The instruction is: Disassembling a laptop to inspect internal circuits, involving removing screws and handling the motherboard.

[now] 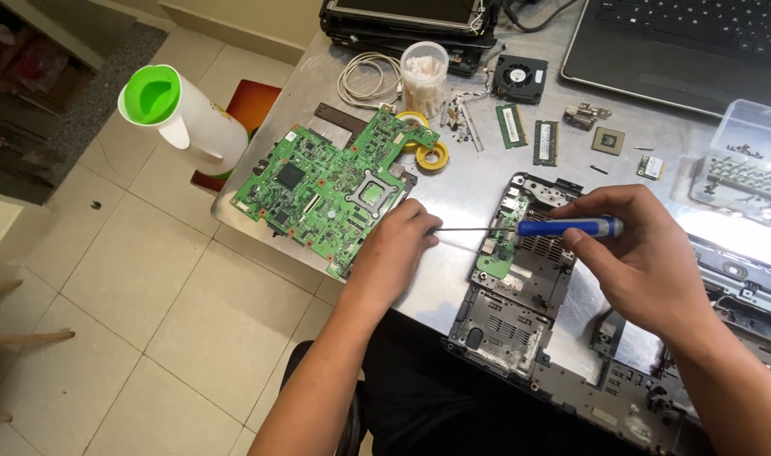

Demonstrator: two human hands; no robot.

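Gripping the blue-handled screwdriver (pixel 533 228), right hand (pixel 639 262) fingers close on its handle; left hand (pixel 394 249) fingers pinch its tip at 9 o'clock, beside the green motherboard (pixel 335 181)

The table (pixel 478 181) is brushed metal with a dull sheen that mirrors the light. The screwdriver (pixel 537 228) has a glossy blue plastic handle and a thin bright steel shaft. The motherboard (pixel 335 181) is a green lacquered board, semi-gloss, studded with matt black chips and small metal parts. The laptop base (pixel 520 312) is dark grey matt plastic. The jug (pixel 178 114) is smooth white plastic with a shiny green rim. The floor tiles (pixel 132 279) are pale, glazed ceramic.
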